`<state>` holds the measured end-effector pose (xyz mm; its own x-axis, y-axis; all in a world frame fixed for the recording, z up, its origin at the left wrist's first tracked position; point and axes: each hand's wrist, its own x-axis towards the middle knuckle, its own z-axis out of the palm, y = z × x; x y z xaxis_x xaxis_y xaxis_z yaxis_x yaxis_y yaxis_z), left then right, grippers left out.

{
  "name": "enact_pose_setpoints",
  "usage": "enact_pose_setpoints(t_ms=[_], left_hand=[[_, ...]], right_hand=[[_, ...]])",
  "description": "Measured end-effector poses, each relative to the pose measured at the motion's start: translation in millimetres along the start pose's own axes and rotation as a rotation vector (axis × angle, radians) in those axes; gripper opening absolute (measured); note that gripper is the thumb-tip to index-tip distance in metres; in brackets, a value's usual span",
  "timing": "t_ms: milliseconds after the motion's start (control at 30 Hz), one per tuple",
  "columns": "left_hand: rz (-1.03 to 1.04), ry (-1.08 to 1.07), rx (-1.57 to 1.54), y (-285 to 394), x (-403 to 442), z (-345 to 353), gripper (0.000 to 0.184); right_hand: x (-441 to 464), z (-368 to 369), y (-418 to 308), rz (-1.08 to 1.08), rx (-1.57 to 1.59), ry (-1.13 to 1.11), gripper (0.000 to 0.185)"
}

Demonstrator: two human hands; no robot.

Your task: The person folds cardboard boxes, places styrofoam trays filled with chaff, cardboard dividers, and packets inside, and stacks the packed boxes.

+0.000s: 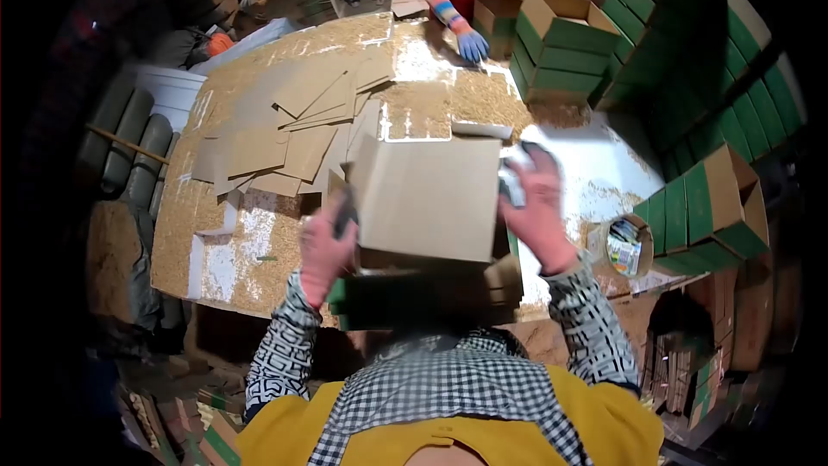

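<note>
A flat brown cardboard piece (429, 194) lies over a green box (405, 300) at the table's front edge, close to my body. My left hand (329, 242), in a pink glove with dark fingertips, is at the piece's left side, its fingers bent against the edge. My right hand (536, 198), gloved the same way, is at the right side with its fingers spread; whether it touches the edge is unclear. The box's inside is hidden under the cardboard. Loose cardboard sheets (259, 151) lie in an overlapping pile beyond my left hand.
Sawdust covers much of the table (177, 246). Green-and-brown boxes (565, 52) stand at the back right, and more (699, 211) at the right edge beside a round container (623, 246) of packets. Across the table, a co-worker's blue-gloved hand (473, 46) rests near the surface.
</note>
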<state>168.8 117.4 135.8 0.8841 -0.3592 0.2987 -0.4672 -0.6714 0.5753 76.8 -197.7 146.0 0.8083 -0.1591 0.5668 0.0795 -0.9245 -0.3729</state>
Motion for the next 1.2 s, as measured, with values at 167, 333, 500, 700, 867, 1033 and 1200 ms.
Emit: enact_pose_setpoints(t_ms=[167, 333, 500, 700, 867, 1033, 1200], left_hand=[[0.194, -0.526, 0.598, 34, -9, 8, 0.023], [0.247, -1.076, 0.406, 16, 29, -12, 0.034], [-0.065, -0.686, -0.467, -14, 61, -96, 0.019], [0.558, -0.696, 0.147, -10, 11, 80, 0.042], [0.406, -0.422, -0.107, -19, 16, 19, 0.052], [0.267, -0.085, -0.151, -4, 11, 2, 0.043], [0.488, -0.221, 0.080, 7, 17, 52, 0.047]], right_hand=[[21, -11, -72, -0.288, -0.259, -0.652, 0.054], [24, 43, -41, -0.408, -0.401, -1.020, 0.056], [38, -43, 14, 0.234, 0.250, -0.335, 0.043], [-16, 80, 1, 0.179, 0.368, -0.849, 0.049], [-63, 54, 74, 0.706, 0.907, 0.036, 0.042], [-49, 11, 82, 0.653, 1.049, 0.049, 0.048], [16, -17, -7, -0.133, 0.530, -0.264, 0.035]])
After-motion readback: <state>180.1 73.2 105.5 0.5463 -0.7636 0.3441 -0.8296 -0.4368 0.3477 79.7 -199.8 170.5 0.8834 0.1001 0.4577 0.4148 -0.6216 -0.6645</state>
